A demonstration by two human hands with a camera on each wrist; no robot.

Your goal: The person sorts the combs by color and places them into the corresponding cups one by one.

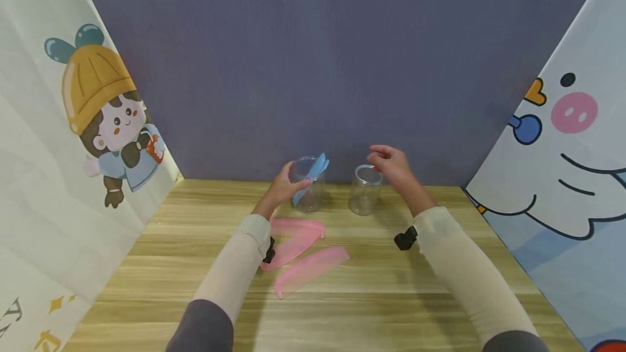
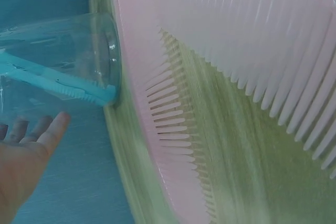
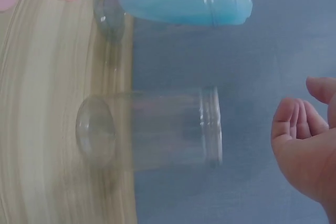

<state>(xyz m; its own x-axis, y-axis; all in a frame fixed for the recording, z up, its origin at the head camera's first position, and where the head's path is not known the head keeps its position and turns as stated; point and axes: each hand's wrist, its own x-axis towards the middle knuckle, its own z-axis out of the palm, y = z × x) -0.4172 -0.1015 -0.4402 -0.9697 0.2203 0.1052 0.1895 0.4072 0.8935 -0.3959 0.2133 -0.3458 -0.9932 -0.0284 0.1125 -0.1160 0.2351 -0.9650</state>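
Note:
On the left, a clear jar (image 1: 309, 200) stands near the back of the table with blue combs (image 1: 319, 166) leaning in it, their ends above the rim. My left hand (image 1: 282, 188) holds this jar from its left side, thumb across the front. A second clear jar (image 1: 363, 200) stands upright to its right with nothing visible inside. Just above and right of that jar's rim is my right hand (image 1: 393, 167), its fingers loosely bent. In the right wrist view, the right hand (image 3: 307, 140) is apart from the jar (image 3: 157, 129) and holds nothing.
Pink combs lie on the wooden table (image 1: 186, 265) in front of the jars: a pair partly overlapping (image 1: 298, 246) and one nearer (image 1: 313, 269). A dark grey panel (image 1: 293, 69) rises behind the jars. Printed white cloths stand at both sides.

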